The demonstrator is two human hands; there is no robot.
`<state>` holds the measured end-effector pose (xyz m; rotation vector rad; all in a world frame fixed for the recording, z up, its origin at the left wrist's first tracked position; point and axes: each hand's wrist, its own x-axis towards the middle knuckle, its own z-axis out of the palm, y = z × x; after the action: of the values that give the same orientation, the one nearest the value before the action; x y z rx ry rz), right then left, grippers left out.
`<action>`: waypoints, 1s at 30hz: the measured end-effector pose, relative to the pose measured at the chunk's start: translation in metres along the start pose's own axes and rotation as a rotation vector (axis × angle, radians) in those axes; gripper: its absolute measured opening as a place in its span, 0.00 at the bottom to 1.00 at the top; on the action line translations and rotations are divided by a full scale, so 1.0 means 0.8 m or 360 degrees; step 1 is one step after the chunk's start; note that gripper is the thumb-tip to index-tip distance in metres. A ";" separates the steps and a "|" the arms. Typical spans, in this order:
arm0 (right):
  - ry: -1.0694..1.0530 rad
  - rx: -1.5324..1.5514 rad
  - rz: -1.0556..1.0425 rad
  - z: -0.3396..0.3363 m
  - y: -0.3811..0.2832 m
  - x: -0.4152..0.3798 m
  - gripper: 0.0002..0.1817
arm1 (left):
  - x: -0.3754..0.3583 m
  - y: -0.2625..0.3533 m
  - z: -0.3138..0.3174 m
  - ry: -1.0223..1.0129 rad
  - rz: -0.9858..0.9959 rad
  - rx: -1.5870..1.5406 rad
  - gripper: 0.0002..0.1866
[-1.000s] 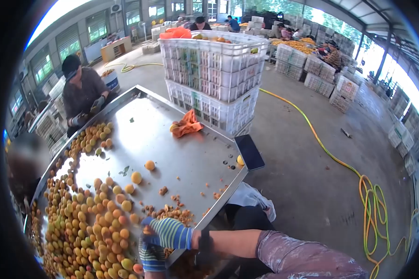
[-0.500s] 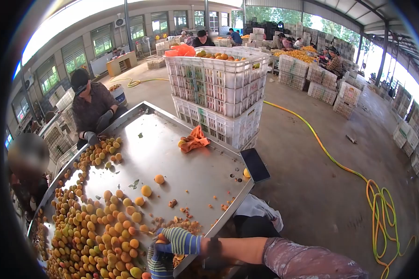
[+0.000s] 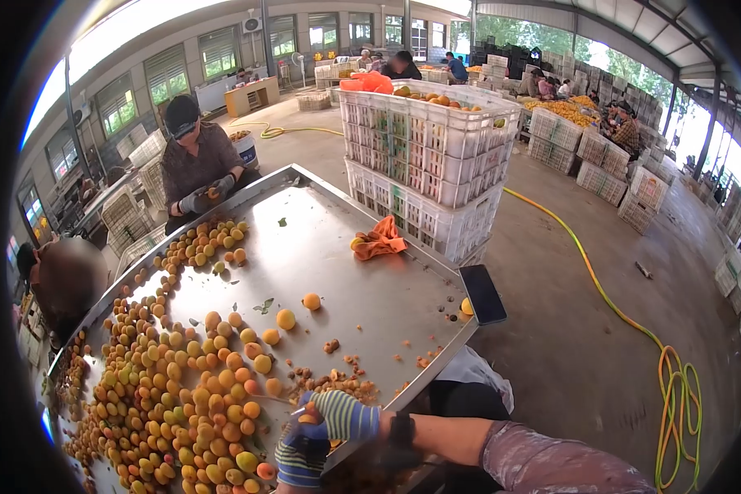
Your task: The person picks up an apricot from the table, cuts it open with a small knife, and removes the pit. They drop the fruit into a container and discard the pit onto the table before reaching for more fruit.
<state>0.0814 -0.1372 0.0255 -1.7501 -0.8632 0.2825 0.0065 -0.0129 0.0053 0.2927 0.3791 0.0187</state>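
Observation:
At the near edge of a metal sorting table (image 3: 321,272), my hands meet in striped gloves. My right hand (image 3: 344,416), in a blue, green and yellow glove, is closed with a thin, slender tool (image 3: 270,399) pointing left from its fingers. Just below, my left hand (image 3: 300,463) is closed around an apricot (image 3: 309,414), partly hidden by the fingers. A large heap of apricots (image 3: 173,387) lies to their left. Brown pits and scraps (image 3: 346,384) are scattered just beyond my hands.
Stacked white crates (image 3: 424,189) stand behind the table. An orange cloth (image 3: 379,239) and a phone (image 3: 483,294) lie at its right edge. A gloved co-worker (image 3: 202,165) sits across, another person at far left. A yellow hose (image 3: 584,255) crosses the floor.
The view has shifted, so the scene sits farther right and the far-side items slightly lower. The co-worker's hands have lifted from the apricots and come together around something. My hands stay close together.

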 end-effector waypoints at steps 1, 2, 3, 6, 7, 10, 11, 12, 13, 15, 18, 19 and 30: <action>-0.0037 -0.0075 0.0007 0.003 0.003 0.000 0.15 | 0.008 0.005 -0.018 0.0069 -0.0102 -0.0029 0.15; -0.0077 -0.0150 0.0015 0.005 0.005 -0.001 0.15 | 0.015 0.006 -0.035 0.0139 -0.0204 -0.0061 0.16; -0.0092 -0.0148 0.0015 0.006 0.007 -0.002 0.15 | 0.023 0.005 -0.048 0.0145 -0.0196 -0.0072 0.16; -0.0066 -0.0263 0.0035 0.009 -0.001 -0.003 0.19 | 0.027 0.007 -0.072 -0.0550 0.0049 0.0859 0.25; -0.0102 -0.0316 0.0023 0.007 -0.007 -0.006 0.20 | 0.024 0.009 -0.076 -0.0459 -0.0164 0.0802 0.26; -0.0163 -0.0426 -0.0069 0.003 -0.013 -0.009 0.22 | 0.019 0.012 -0.066 -0.0246 -0.0433 0.0562 0.25; -0.0162 -0.0468 -0.0048 -0.002 -0.016 -0.008 0.21 | 0.017 0.013 -0.059 -0.0124 -0.0496 0.0394 0.24; -0.0158 -0.0503 -0.0027 -0.001 -0.017 -0.008 0.20 | 0.015 0.014 -0.057 0.0002 -0.0558 0.0230 0.23; -0.0158 -0.0491 -0.0026 0.005 -0.010 -0.007 0.20 | 0.027 0.018 -0.076 0.0012 -0.0557 0.0236 0.23; 0.0152 0.0705 0.0011 0.017 0.004 -0.002 0.20 | 0.056 0.023 -0.101 -0.0476 0.0149 0.1051 0.20; 0.0147 0.1214 0.0208 0.018 -0.014 -0.004 0.21 | 0.005 0.037 -0.003 -0.0116 0.0004 0.0417 0.17; 0.0167 0.1206 0.0472 0.022 0.001 -0.004 0.19 | 0.010 0.038 -0.022 -0.0084 0.0193 0.0273 0.15; -0.0106 -0.0164 -0.0246 0.063 0.050 -0.005 0.16 | -0.004 0.031 0.002 0.0176 -0.0007 0.0090 0.13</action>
<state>0.0653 -0.1079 -0.0297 -1.7656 -1.0721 0.1979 0.0048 0.0101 0.0148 0.3478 0.4907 0.0197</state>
